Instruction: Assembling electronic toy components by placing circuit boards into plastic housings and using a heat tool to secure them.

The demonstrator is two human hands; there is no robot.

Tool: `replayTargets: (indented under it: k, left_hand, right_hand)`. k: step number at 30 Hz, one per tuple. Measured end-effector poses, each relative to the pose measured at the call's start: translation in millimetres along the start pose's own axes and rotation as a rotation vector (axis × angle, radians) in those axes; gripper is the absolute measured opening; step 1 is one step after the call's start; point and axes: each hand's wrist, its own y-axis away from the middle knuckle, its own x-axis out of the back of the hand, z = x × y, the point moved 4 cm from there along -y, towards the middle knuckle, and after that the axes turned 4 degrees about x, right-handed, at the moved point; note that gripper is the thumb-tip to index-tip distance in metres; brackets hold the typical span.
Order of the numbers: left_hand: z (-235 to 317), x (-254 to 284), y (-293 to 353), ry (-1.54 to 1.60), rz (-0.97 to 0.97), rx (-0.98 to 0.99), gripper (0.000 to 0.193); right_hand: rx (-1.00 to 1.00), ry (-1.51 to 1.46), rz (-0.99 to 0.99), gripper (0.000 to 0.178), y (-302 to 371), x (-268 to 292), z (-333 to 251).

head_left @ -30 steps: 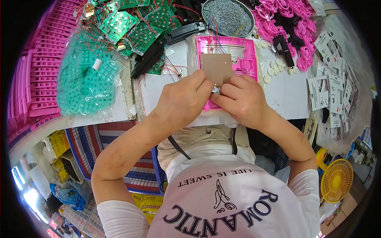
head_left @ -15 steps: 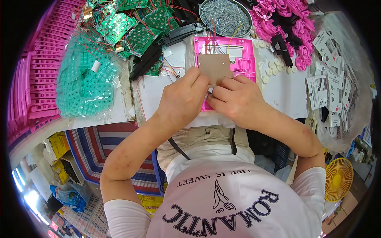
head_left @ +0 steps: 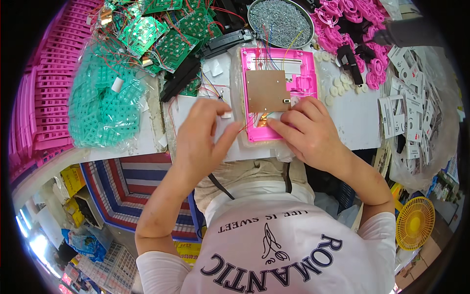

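Note:
In front of me lies a pink plastic casing (head_left: 313, 62) on a clear plastic bag. A brown circuit board (head_left: 267, 90) sits in it, its plain side up, with a small switch at its lower right corner. Thin coloured wires run above the board. A copper-coloured strip (head_left: 263, 120) shows below it. My left hand (head_left: 198, 139) hovers just left of the casing, thumb and forefinger spread, nothing held between them. My right hand (head_left: 311, 132) is closed over the casing's lower right side, with bent fingers near the board's corner; its fingertips are partly hidden.
Green circuit boards (head_left: 176, 49) with wires and a bag of teal pads (head_left: 105, 105) lie left. A round tin of screws (head_left: 281, 22) stands behind the casing. White discs (head_left: 338, 87), pink parts (head_left: 374, 46), printed cards (head_left: 413, 98) and a dark tapered object (head_left: 411, 33) are at right.
The brown board has settled lower into the casing. My left hand has let go of it and moved left, opening. My right hand has shifted right. The dark tapered object has appeared at upper right.

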Motion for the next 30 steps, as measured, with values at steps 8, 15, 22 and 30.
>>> replayTargets:
  k: [8,15,22,30]
  left_hand:
    - [0.4,-21.7,15.9,0.088,-0.025,-0.081,0.012]
    - [0.0,-16.1,11.7,0.184,0.012,0.055,0.008]
    - [-10.7,-19.5,-5.0,0.573,0.157,0.140,0.008]
    - [2.2,-40.6,-29.1,1.238,-0.075,0.464,0.014]
  right_hand:
    - [-0.051,0.099,-0.115,0.043,-5.8,-5.4,-5.8]
    - [-0.022,0.044,-0.177,0.049,-8.3,-0.4,-2.4]
    - [0.001,0.078,-0.145,0.056,-10.5,-5.0,-7.1]
    - [0.019,0.143,-0.405,0.077,-13.5,-3.3,-15.0]
